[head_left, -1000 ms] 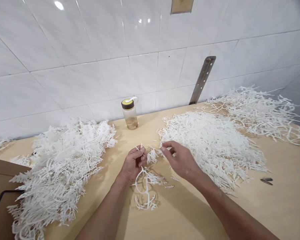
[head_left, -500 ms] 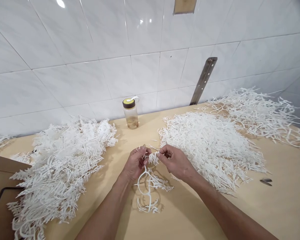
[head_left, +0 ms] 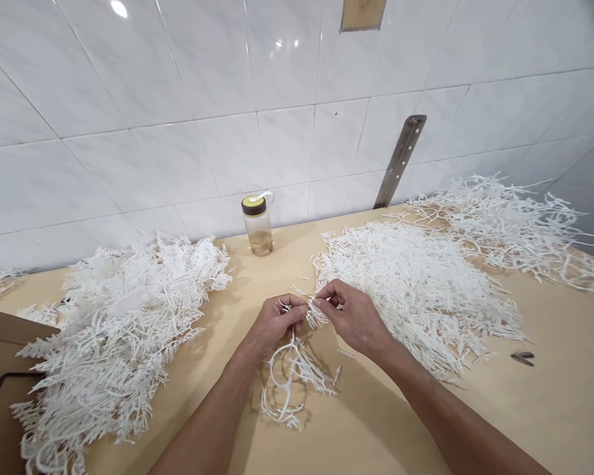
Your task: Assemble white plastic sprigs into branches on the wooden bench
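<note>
My left hand (head_left: 276, 322) pinches a white branched plastic piece (head_left: 288, 382), whose looped lower part hangs below the fingers over the table. Close on its right, my right hand (head_left: 349, 313) has thumb and forefinger pinched on a small feathery white sprig (head_left: 317, 314) that lies between the two hands. The fingertips hide where the sprig and the branched piece meet. Just right of my right hand spreads a pile of fine white sprigs (head_left: 410, 284).
A large heap of white branched pieces (head_left: 129, 316) lies at the left, beside a brown box (head_left: 4, 369). A lidded bottle (head_left: 258, 227) stands near the tiled wall. More white branches (head_left: 519, 224) lie back right, and a small dark tool (head_left: 523, 358) at the right.
My left hand has turned and moved slightly right, nearer my right hand. The hanging branched piece has swung and tilted, and its lower end now lies further left.
</note>
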### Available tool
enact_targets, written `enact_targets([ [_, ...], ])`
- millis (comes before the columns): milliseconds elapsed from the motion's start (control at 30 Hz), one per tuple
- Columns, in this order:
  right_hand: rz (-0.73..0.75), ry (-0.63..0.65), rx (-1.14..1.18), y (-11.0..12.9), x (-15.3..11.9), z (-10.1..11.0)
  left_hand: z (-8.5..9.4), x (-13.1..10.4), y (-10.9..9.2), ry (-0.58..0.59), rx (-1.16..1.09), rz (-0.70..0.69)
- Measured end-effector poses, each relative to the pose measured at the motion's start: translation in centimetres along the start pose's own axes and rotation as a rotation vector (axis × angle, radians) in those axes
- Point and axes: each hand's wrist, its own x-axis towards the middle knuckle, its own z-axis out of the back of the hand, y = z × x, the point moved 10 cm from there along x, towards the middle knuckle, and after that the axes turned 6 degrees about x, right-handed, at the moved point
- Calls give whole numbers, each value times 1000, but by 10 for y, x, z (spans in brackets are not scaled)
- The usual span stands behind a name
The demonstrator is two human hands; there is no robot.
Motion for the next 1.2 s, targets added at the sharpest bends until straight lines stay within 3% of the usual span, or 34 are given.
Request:
enact_targets([
  [200,-6,55,90,-1,0,-3,-2,-3,-13,14,158,-102],
  [367,-85,190,202,-8,0,-9,-1,-3,-8,-9,105,-80],
  [600,24,77,54,5,2,6,3,0,-5,-59,32,-58],
  [933,120,89,-55,14,0,-2,-2,-1,-5,-27,97,-49],
  [1200,74,144,-140,10,1,-7,-9,-3,-6,44,159,-68],
])
